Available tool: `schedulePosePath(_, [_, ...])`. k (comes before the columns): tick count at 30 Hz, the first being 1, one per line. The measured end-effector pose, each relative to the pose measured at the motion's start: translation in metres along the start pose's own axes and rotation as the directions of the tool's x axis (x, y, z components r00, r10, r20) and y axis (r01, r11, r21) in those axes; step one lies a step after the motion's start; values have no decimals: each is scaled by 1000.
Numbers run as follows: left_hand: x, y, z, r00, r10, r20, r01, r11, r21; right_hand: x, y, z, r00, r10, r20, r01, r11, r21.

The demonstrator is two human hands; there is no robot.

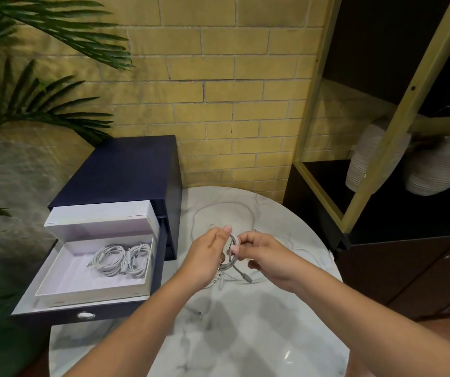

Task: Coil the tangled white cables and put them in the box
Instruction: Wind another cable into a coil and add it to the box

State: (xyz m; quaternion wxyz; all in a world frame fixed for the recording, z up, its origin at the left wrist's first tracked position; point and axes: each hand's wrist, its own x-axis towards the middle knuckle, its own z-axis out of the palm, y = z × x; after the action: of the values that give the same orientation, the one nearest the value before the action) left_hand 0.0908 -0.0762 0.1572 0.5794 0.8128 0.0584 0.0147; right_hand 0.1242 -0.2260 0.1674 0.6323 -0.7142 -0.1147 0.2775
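- A drawer cabinet (126,170) sits at the tabletop's (245,336) left edge, its open drawer (55,312) jutting forward.
- A box (93,292) lies in the drawer, with coiled cables (120,258) inside.
- Above mid-tabletop, a cable coil (231,257) is held between the left hand (205,257) and right hand (267,254), with loose cable (218,206) lying behind.
- A shelf unit (381,148) with vases (433,172) stands to the right.

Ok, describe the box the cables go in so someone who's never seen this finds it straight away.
Start at the round marble table; a dark blue cabinet stands at its left side with its drawer pulled out. The white box sits in that drawer, lid raised, pale against the dark drawer, with coiled white cables lying in it.
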Motion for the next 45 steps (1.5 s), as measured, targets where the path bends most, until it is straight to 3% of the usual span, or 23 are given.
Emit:
schedulePosePath(4, [-1, -4, 2, 999, 30, -19, -29, 999, 35, 0, -3, 5, 997, 58, 54, -70, 970, 234])
schedulePosePath(6, [-2, -5, 4, 998, 54, -44, -51, 996, 67, -1, -5, 5, 992, 67, 103, -90, 967, 237])
schedulePosePath(9, [-3, -4, 9, 994, 78, -82, -74, 996, 51, -2, -4, 8, 995, 23, 95, -30, 997, 73])
schedulePosePath(13, [-4, -4, 10, 991, 95, -98, -91, 995, 44, 1, 0, 11, 979, -145, -142, 83, 925, -371])
schedulePosePath(15, [-5, -2, 10, 988, 119, -103, -113, 991, 67, 1, 3, 10, 949, -216, -228, 88, 880, -466])
schedulePosePath(20, [-7, 4, 12, 975, 172, -138, -150, 976, 159, 1, 5, 7, 955, -161, -248, 92, 959, -270])
schedulePosePath(26, [-1, -9, 6, 970, 216, -110, -170, 929, 329, -3, 5, 3, 992, -11, -128, 18, 999, 51])
schedulePosePath(28, [-2, -11, 7, 975, 202, -96, -164, 936, 313, -4, 2, 0, 998, 34, -56, -31, 998, 58])
schedulePosePath(32, [-4, -14, 8, 973, 221, -67, -186, 922, 341, -5, -3, -8, 998, 57, 1, -57, 995, -86])
schedulePosePath(37, [-1, -15, 1, 964, 261, -46, -226, 900, 373, -5, -3, -10, 996, 87, 9, -88, 995, 50])
schedulePosePath(41, [-2, -13, 1, 980, 185, -74, -167, 965, 205, -3, 0, -11, 1000, -9, -20, 3, 962, -274])
schedulePosePath(45, [-3, -9, 1, 990, 43, -136, -47, 998, -31, -1, 4, -12, 963, -237, -130, 98, 754, -649])
